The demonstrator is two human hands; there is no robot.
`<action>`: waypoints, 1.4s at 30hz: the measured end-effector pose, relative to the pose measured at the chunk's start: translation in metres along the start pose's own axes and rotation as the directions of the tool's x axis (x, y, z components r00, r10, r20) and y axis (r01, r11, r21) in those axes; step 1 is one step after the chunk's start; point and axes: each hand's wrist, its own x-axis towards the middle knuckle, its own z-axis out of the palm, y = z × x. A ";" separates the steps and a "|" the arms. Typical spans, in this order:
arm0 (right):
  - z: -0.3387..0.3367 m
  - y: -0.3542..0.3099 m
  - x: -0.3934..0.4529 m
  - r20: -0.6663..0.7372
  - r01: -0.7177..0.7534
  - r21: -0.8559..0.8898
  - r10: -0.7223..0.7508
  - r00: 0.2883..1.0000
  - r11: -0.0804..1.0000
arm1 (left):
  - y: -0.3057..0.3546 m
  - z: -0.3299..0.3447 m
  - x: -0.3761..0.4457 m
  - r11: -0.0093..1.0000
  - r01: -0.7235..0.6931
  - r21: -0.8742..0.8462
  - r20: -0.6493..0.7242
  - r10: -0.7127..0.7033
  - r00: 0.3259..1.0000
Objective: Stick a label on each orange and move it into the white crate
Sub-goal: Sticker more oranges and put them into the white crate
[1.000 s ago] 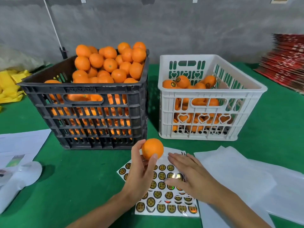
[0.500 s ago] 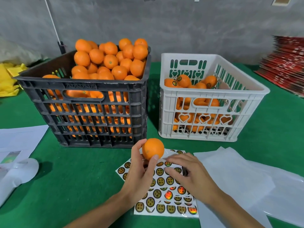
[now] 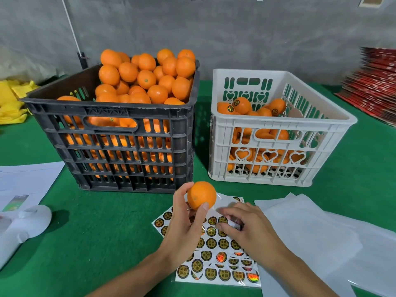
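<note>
An orange (image 3: 201, 196), round, evenly coloured and matt, with a small dimple on its near face and no label visible on the side shown, is held above the near part of the green surface (image 3: 102, 228), just in front of the gap between the two crates. The left hand (image 3: 186, 228) rises from the lower edge of the view with the wrist bent upward; its grip is a partly closed pinch, thumb tip against the fruit's lower right and fingers curled behind its left side. The right hand (image 3: 246, 228) lies low over the label sheet (image 3: 214, 273), palm down, fingers bent and drawn together at a curled white edge of the backing (whether a label is between the fingertips cannot be told). The sheet carries rows of round dark labels with gold print, several flashing iridescent, and lies flat beneath both hands. Behind, the black crate (image 3: 120, 146) is heaped above its rim with unlabelled oranges; to its right, the white crate (image 3: 278, 125), with heart-shaped cut-outs, is roughly half filled with oranges, three showing labels. White paper sheets (image 3: 310, 228) lie to the right of the label sheet, touching it.
</note>
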 end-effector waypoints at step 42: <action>0.008 0.000 -0.003 -0.084 -0.019 -0.063 0.014 0.996 0.998 | 0.005 0.000 0.001 0.999 -0.018 -0.050 -0.076 0.015 0.997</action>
